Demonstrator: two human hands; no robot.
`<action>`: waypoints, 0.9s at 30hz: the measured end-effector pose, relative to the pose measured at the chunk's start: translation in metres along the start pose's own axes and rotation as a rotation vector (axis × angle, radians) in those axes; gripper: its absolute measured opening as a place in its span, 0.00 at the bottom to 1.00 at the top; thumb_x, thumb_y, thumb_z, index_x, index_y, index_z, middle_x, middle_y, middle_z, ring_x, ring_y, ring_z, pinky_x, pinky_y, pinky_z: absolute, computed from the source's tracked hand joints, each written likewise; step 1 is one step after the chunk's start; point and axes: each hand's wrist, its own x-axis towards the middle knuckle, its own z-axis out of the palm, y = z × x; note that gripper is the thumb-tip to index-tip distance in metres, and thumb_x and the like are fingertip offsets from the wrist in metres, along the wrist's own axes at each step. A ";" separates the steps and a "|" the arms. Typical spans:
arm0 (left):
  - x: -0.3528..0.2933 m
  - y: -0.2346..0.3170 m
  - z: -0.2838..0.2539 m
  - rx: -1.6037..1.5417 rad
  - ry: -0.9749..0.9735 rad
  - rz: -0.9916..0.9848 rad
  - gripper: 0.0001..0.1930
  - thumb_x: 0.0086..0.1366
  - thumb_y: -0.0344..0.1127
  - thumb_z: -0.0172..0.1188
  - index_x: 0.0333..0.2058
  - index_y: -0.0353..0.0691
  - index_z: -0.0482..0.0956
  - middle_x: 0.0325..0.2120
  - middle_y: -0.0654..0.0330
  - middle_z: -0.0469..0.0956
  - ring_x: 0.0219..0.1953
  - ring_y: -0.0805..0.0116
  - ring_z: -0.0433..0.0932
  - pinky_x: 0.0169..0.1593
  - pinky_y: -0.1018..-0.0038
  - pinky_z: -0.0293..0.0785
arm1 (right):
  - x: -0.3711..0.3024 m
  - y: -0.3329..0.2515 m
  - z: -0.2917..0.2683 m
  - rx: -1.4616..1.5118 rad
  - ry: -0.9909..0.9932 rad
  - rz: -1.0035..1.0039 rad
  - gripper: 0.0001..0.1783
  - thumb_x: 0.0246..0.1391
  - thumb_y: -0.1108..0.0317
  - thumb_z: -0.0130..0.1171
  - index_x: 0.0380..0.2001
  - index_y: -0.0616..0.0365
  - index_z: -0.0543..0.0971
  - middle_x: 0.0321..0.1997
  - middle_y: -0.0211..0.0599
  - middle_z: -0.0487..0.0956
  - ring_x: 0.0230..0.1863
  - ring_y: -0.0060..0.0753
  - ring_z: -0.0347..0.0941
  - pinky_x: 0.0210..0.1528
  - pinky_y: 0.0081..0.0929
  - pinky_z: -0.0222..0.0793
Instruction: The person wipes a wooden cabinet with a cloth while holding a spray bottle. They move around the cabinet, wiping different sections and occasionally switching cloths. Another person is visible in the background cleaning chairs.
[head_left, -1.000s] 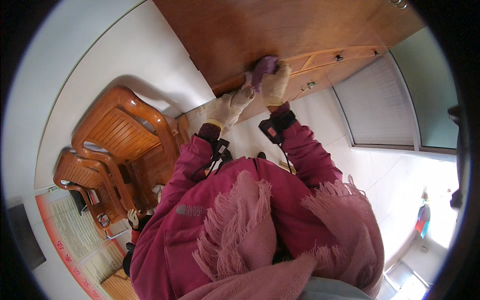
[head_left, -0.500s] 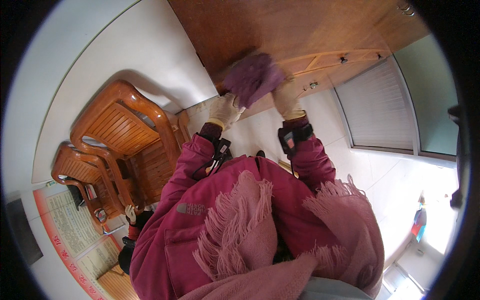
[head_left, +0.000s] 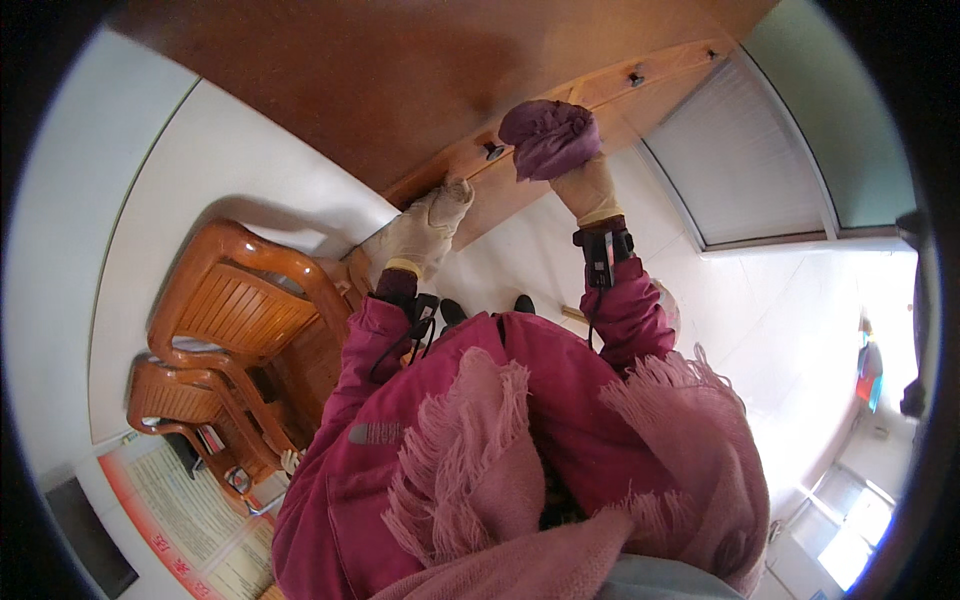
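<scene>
A crumpled purple cloth (head_left: 550, 138) is bunched in my right hand (head_left: 584, 187), which wears a pale glove and is closed around it. Hand and cloth are at the front edge of a brown wooden desk (head_left: 400, 90), beside a drawer knob (head_left: 493, 151). My left hand (head_left: 432, 225), also gloved, is empty. Its fingers reach toward the desk's front edge near the left corner, loosely bent; whether they touch the wood is hard to tell.
Wooden slatted armchairs (head_left: 245, 310) stand to my left against a white wall. Another dark knob (head_left: 636, 79) sticks out of the drawer fronts. A ribbed translucent panel (head_left: 725, 150) stands at the right, and a printed poster (head_left: 190, 510) is at lower left.
The purple cloth, earlier between both hands over the desk, is now in my right hand alone at the front edge. My left hand has drawn back left. The view has turned.
</scene>
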 end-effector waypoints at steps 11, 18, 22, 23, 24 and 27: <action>0.002 0.015 0.016 0.143 -0.131 0.068 0.35 0.68 0.71 0.46 0.45 0.43 0.83 0.41 0.43 0.84 0.48 0.40 0.82 0.51 0.52 0.76 | -0.015 -0.011 -0.026 -0.256 0.485 -0.273 0.21 0.71 0.68 0.43 0.62 0.61 0.73 0.63 0.46 0.77 0.63 0.50 0.73 0.69 0.47 0.67; -0.006 0.036 0.019 0.023 -0.057 0.229 0.33 0.69 0.68 0.48 0.46 0.42 0.83 0.37 0.45 0.84 0.44 0.39 0.83 0.49 0.54 0.75 | -0.040 -0.051 -0.038 -1.877 0.913 -0.327 0.19 0.53 0.75 0.50 0.46 0.64 0.82 0.31 0.52 0.84 0.35 0.42 0.83 0.41 0.36 0.78; -0.004 0.032 0.019 0.072 -0.240 0.010 0.26 0.67 0.59 0.56 0.51 0.44 0.82 0.43 0.43 0.83 0.49 0.40 0.81 0.52 0.55 0.75 | -0.050 -0.061 -0.037 -1.763 0.754 -0.402 0.20 0.51 0.76 0.51 0.47 0.60 0.83 0.33 0.57 0.83 0.35 0.49 0.84 0.40 0.38 0.78; -0.002 0.029 0.022 0.080 -0.235 -0.004 0.26 0.66 0.57 0.57 0.52 0.44 0.81 0.45 0.43 0.83 0.50 0.40 0.81 0.53 0.56 0.75 | -0.053 -0.060 -0.033 -1.771 0.730 -0.402 0.20 0.50 0.75 0.52 0.47 0.59 0.83 0.34 0.58 0.84 0.36 0.52 0.84 0.40 0.40 0.78; 0.000 0.025 0.024 0.087 -0.230 -0.017 0.26 0.64 0.55 0.59 0.54 0.45 0.80 0.46 0.43 0.83 0.51 0.40 0.81 0.54 0.56 0.75 | -0.056 -0.060 -0.028 -1.766 0.690 -0.416 0.20 0.50 0.75 0.53 0.47 0.58 0.83 0.35 0.58 0.84 0.37 0.56 0.84 0.40 0.42 0.78; 0.003 0.012 0.036 0.036 -0.151 0.084 0.28 0.61 0.52 0.62 0.56 0.45 0.79 0.49 0.43 0.82 0.53 0.41 0.80 0.55 0.56 0.76 | -0.062 -0.059 -0.011 -2.411 0.780 -0.428 0.19 0.48 0.73 0.56 0.45 0.56 0.84 0.36 0.54 0.85 0.38 0.57 0.83 0.41 0.44 0.78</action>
